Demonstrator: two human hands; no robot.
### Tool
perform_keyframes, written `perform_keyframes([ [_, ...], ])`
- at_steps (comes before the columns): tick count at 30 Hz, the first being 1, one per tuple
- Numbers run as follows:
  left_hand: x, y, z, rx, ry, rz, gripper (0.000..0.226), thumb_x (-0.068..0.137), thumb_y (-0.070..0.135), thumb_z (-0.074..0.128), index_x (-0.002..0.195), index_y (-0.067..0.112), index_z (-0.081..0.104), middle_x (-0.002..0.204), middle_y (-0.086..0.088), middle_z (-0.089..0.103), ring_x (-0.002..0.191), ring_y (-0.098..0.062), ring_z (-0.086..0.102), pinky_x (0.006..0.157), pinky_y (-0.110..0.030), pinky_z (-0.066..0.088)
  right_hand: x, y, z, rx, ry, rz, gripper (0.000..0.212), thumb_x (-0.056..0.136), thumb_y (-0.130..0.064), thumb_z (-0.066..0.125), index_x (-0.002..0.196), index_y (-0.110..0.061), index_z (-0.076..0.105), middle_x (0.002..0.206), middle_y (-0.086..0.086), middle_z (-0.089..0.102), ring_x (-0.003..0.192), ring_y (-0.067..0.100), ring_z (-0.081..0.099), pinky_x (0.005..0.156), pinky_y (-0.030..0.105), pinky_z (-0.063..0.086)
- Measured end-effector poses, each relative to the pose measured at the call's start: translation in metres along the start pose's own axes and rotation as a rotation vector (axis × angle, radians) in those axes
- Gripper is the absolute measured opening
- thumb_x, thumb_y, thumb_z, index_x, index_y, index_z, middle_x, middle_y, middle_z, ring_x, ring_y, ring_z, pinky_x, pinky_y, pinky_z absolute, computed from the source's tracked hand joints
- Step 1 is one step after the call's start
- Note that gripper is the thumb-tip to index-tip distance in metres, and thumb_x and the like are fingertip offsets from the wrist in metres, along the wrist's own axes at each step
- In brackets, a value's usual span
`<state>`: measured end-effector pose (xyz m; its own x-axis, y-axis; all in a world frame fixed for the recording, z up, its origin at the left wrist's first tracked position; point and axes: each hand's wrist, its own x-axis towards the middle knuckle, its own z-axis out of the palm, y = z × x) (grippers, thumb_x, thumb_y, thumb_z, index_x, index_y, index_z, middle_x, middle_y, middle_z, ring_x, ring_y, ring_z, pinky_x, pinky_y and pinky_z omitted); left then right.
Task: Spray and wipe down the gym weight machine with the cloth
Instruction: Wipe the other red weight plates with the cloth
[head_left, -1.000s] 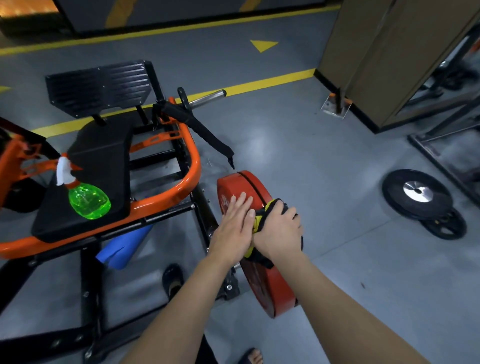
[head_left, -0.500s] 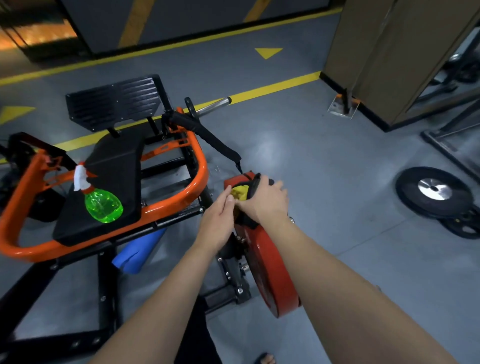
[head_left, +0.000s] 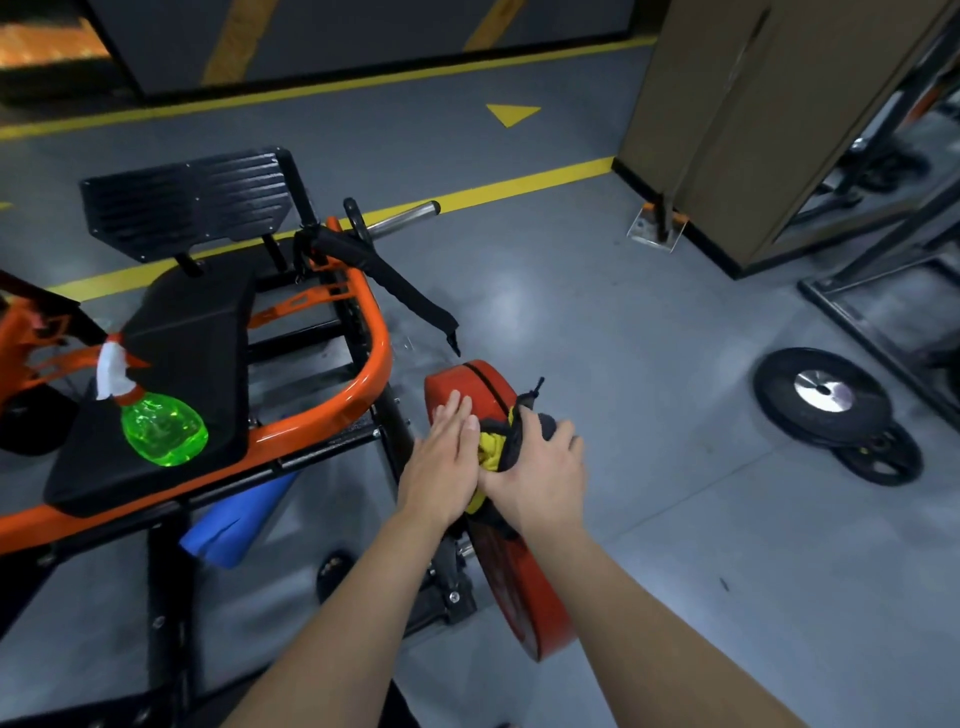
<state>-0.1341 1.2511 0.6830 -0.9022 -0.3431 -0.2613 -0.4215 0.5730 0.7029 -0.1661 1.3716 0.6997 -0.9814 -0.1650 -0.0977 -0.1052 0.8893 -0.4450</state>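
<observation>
One hand (head_left: 537, 470) seemingly grips cloth (head_left: 492, 448) on plate (head_left: 470, 382)

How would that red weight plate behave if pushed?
Probably heavy and stiff: the red round weight plate is a thick solid disc. Standing on edge, it might turn or rock; the left hand lies flat against it, perhaps steadying it. Its glossy face looks slippery.

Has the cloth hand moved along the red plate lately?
Yes. The right hand and cloth slid from the far top of the red plate back toward the person.
</observation>
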Motion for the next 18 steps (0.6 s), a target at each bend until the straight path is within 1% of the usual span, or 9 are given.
perform_keyframes([
  [1,0.005,0.002,-0.002,-0.006,0.007,-0.010,0.056,0.109,0.053,0.014,0.161,0.036,0.024,0.167,0.025,0.008,0.154,0.001,0.002,0.128,-0.041,0.008,0.002,-0.001,0.003,0.021,0.036,-0.011,0.096,0.066,-0.081,0.035,0.147,-0.031,0.046,0.127,0.011,0.049,0.117,0.033,0.046,0.094,0.048,0.049],
  [3,0.018,0.006,-0.009,0.037,0.014,-0.020,0.056,0.109,0.051,0.018,0.161,0.031,0.029,0.168,0.018,0.015,0.155,-0.002,0.006,0.128,-0.040,0.011,0.008,-0.004,0.011,0.061,0.120,-0.036,0.081,0.073,-0.077,0.044,0.140,-0.034,0.055,0.126,0.010,0.053,0.114,0.032,0.051,0.090,0.045,0.052],
  [6,0.039,0.008,-0.021,0.129,0.005,-0.041,0.053,0.110,0.046,0.028,0.157,0.024,0.039,0.167,0.008,0.024,0.156,-0.009,0.014,0.126,-0.039,0.017,0.018,-0.008,0.018,0.073,0.171,-0.072,0.065,0.077,-0.071,0.054,0.132,-0.036,0.062,0.126,0.009,0.056,0.112,0.033,0.054,0.089,0.044,0.052],
  [9,0.057,0.007,-0.025,0.138,0.036,0.096,0.044,0.105,0.043,0.043,0.148,0.036,0.051,0.165,0.007,0.033,0.154,-0.013,0.022,0.124,-0.043,0.024,0.017,0.000,0.014,0.163,0.146,-0.135,0.061,0.077,-0.068,0.052,0.126,-0.034,0.065,0.124,0.008,0.056,0.112,0.033,0.053,0.092,0.043,0.050],
  [11,0.066,0.013,-0.024,0.044,-0.054,0.174,0.041,0.103,0.044,0.048,0.144,0.044,0.053,0.165,0.005,0.032,0.155,-0.019,0.021,0.125,-0.048,0.020,0.002,0.019,0.014,0.216,0.176,-0.161,0.057,0.077,-0.065,0.059,0.122,-0.032,0.066,0.120,0.006,0.055,0.112,0.031,0.053,0.092,0.042,0.050],
  [12,0.070,0.017,-0.019,0.032,-0.130,0.209,0.039,0.104,0.042,0.047,0.143,0.043,0.055,0.165,0.005,0.032,0.156,-0.018,0.018,0.127,-0.047,0.014,-0.008,0.032,0.017,0.230,0.221,-0.163,0.055,0.077,-0.063,0.063,0.120,-0.030,0.066,0.118,0.006,0.055,0.110,0.031,0.055,0.090,0.041,0.052],
  [14,0.074,0.024,-0.006,0.230,-0.183,0.354,0.039,0.108,0.041,0.040,0.144,0.037,0.056,0.164,0.011,0.033,0.156,-0.009,0.012,0.128,-0.044,0.007,-0.027,0.053,0.024,0.230,0.314,-0.155,0.052,0.076,-0.060,0.067,0.116,-0.027,0.067,0.113,0.005,0.056,0.104,0.030,0.058,0.083,0.041,0.056],
  [15,0.076,0.025,0.001,0.326,-0.152,0.415,0.041,0.109,0.043,0.036,0.144,0.036,0.056,0.163,0.014,0.035,0.155,-0.004,0.013,0.128,-0.042,0.007,-0.033,0.060,0.027,0.219,0.333,-0.141,0.051,0.075,-0.059,0.068,0.114,-0.027,0.067,0.111,0.005,0.056,0.101,0.030,0.058,0.079,0.041,0.057],
  [18,0.071,0.021,0.013,0.388,-0.018,0.440,0.044,0.109,0.048,0.030,0.135,0.031,0.061,0.152,0.019,0.048,0.152,0.001,0.020,0.126,-0.038,0.012,-0.036,0.065,0.029,0.193,0.344,-0.092,0.047,0.072,-0.060,0.066,0.108,-0.028,0.065,0.104,0.002,0.054,0.095,0.028,0.058,0.069,0.038,0.056],
])
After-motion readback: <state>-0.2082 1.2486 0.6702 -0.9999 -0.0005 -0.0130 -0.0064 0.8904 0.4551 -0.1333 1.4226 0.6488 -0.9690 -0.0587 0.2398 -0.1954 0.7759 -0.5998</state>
